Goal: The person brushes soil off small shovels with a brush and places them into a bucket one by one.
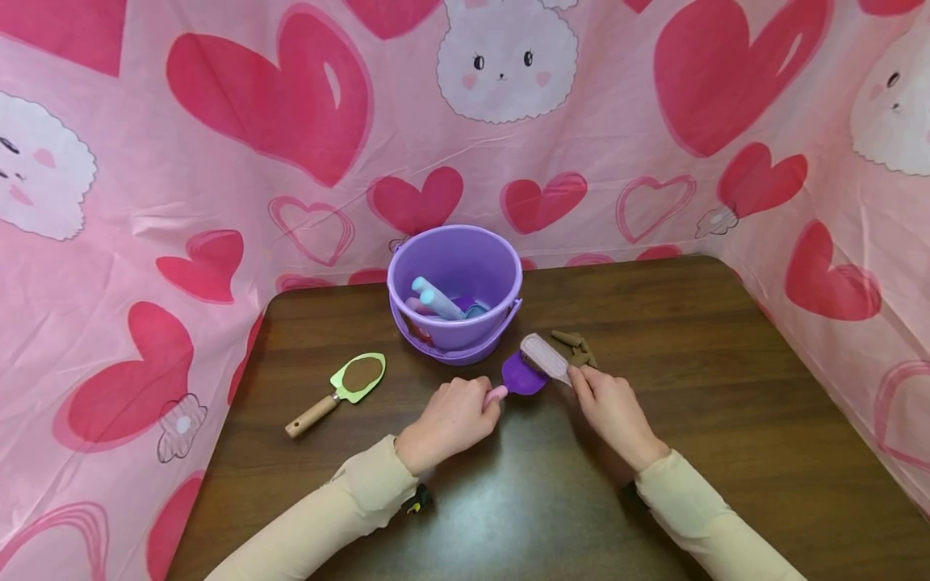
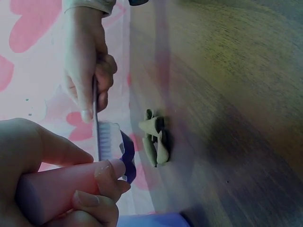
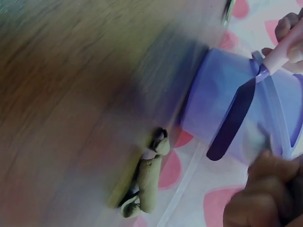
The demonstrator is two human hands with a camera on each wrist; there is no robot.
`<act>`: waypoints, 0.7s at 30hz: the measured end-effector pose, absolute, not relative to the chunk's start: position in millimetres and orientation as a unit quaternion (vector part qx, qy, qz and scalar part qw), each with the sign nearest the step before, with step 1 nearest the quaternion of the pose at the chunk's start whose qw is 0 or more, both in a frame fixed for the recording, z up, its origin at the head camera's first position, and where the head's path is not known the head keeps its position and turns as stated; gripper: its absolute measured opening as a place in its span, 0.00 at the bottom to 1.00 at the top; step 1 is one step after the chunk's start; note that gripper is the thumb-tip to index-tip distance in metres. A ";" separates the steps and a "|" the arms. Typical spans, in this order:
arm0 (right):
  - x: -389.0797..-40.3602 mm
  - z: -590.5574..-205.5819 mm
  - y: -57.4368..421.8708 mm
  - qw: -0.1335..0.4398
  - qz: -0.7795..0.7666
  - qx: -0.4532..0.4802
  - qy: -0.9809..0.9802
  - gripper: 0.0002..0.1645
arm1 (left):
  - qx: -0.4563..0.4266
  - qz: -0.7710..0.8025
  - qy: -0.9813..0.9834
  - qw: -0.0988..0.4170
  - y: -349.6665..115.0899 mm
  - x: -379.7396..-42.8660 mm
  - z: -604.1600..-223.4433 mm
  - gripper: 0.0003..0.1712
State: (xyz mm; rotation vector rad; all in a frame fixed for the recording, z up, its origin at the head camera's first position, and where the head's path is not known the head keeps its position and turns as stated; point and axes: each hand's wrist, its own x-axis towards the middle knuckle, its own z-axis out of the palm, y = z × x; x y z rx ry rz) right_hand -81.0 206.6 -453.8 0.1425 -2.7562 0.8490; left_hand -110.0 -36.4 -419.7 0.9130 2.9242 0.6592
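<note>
My left hand [image 1: 452,413] grips the pink handle of a small purple toy shovel [image 1: 521,381], its blade raised over the table in the right wrist view. In my right hand [image 1: 616,410] is a brush [image 1: 546,356] with a pale pink back. Its bristles [image 2: 105,142] point down at the shovel blade and overlap it. Just beyond the brush, several brown rolled pieces [image 1: 579,353] lie in a small heap on the table. A purple bucket [image 1: 465,343] stands behind the shovel, with light blue handles [image 1: 441,303] and other toy tools inside.
To the left lies a green trowel [image 1: 353,394] with a wooden handle and a brown patch on its blade. The dark wooden table [image 1: 726,452] ends at a pink heart-patterned cloth [image 1: 617,145] hung behind and at both sides.
</note>
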 end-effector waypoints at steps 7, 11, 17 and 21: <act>-78.8 -456.6 202.5 0.086 0.277 0.095 -0.952 0.20 | 0.293 0.202 0.935 0.000 -35.9 -109.3 -418.2 0.17; -79.5 -458.3 205.3 0.102 0.273 0.066 -0.954 0.21 | 0.293 0.206 0.934 0.006 -36.1 -107.6 -417.7 0.17; -82.1 -460.6 214.5 0.109 0.284 0.014 -0.952 0.24 | 0.293 0.221 0.930 0.028 -36.4 -107.2 -417.1 0.15; -83.1 -462.5 218.0 0.100 0.290 0.010 -0.952 0.24 | 0.294 0.225 0.928 0.031 -35.7 -107.1 -416.2 0.15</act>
